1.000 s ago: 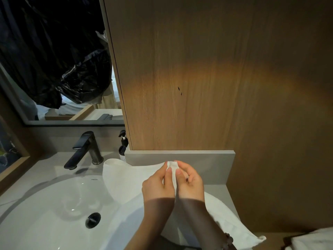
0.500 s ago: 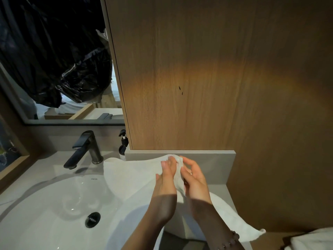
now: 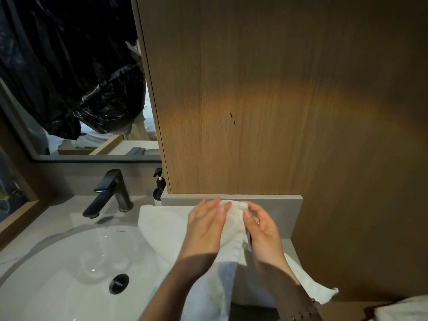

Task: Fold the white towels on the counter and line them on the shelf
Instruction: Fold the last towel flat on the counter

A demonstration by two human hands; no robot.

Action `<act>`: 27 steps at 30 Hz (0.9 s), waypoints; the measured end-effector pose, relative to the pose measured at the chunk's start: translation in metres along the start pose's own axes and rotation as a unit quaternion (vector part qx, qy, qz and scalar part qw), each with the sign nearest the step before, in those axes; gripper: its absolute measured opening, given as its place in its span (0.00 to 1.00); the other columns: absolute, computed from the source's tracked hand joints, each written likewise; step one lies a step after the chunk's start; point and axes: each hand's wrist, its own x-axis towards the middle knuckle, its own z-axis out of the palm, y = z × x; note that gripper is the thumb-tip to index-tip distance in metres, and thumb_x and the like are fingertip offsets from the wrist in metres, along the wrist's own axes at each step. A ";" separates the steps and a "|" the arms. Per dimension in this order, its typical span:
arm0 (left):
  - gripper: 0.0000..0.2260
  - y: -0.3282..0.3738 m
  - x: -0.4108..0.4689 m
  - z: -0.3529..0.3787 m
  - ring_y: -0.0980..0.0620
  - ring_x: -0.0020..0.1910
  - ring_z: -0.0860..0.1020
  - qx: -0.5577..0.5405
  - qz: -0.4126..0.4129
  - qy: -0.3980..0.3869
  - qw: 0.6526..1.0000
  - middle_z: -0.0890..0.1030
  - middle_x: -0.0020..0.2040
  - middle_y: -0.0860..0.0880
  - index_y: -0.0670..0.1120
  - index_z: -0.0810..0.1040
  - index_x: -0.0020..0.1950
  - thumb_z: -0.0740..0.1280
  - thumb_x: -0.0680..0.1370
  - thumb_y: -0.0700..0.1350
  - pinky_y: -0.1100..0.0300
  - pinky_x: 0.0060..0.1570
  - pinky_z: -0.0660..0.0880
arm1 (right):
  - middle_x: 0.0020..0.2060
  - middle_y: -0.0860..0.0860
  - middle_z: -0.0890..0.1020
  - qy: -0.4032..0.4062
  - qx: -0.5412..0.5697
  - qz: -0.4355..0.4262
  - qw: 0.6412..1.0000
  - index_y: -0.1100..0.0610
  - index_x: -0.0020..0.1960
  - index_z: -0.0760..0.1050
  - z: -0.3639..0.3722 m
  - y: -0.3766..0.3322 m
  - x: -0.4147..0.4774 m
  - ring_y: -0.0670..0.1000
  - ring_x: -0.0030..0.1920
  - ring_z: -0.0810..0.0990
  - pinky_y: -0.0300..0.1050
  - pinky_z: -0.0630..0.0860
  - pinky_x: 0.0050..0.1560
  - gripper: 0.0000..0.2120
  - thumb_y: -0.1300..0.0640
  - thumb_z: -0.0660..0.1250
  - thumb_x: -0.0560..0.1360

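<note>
A white towel [image 3: 162, 223] lies spread on the counter to the right of the basin. Its near part hangs toward me and one corner trails off at the lower right. A raised ridge of the towel runs between my two hands up to the grey backsplash ledge [image 3: 278, 201]. My left hand [image 3: 206, 225] lies against the left side of that ridge with its fingers straight. My right hand [image 3: 259, 228] pinches the top end of the ridge between thumb and fingertips. Part of another white towel [image 3: 403, 309] shows at the bottom right corner.
The white basin [image 3: 58, 274] with a dark drain fills the lower left. A black faucet [image 3: 108, 193] and a black pump bottle [image 3: 159, 184] stand behind it under a mirror. A tall wooden panel [image 3: 254, 100] rises right behind the ledge.
Both hands pinched the towel's end together a second ago. My left hand has since straightened and slid onto the towel's side, while my right hand keeps the pinch close to the ledge.
</note>
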 end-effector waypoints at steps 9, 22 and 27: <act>0.15 0.000 0.028 -0.054 0.74 0.61 0.68 0.073 0.097 -0.112 0.986 0.79 0.52 0.68 0.58 0.72 0.43 0.69 0.63 0.62 0.49 0.75 0.45 | 0.47 0.58 0.84 -0.114 0.031 -0.048 0.992 0.62 0.57 0.74 -0.012 -0.030 -0.004 0.54 0.47 0.83 0.41 0.79 0.44 0.37 0.38 0.76 0.59; 0.07 0.010 0.033 -0.045 0.62 0.36 0.76 -0.008 0.075 -0.120 0.990 0.79 0.34 0.56 0.55 0.82 0.31 0.72 0.69 0.51 0.69 0.41 0.71 | 0.36 0.53 0.85 -0.118 -0.034 -0.068 0.990 0.62 0.55 0.72 -0.019 -0.055 -0.016 0.46 0.35 0.82 0.33 0.76 0.36 0.10 0.61 0.61 0.74; 0.09 0.016 0.033 -0.040 0.61 0.37 0.77 0.025 0.120 -0.056 0.991 0.80 0.37 0.54 0.54 0.83 0.32 0.75 0.70 0.43 0.66 0.42 0.72 | 0.22 0.43 0.71 -0.078 -0.208 -0.133 0.966 0.49 0.54 0.77 -0.023 -0.067 -0.011 0.42 0.27 0.67 0.31 0.67 0.32 0.12 0.64 0.65 0.75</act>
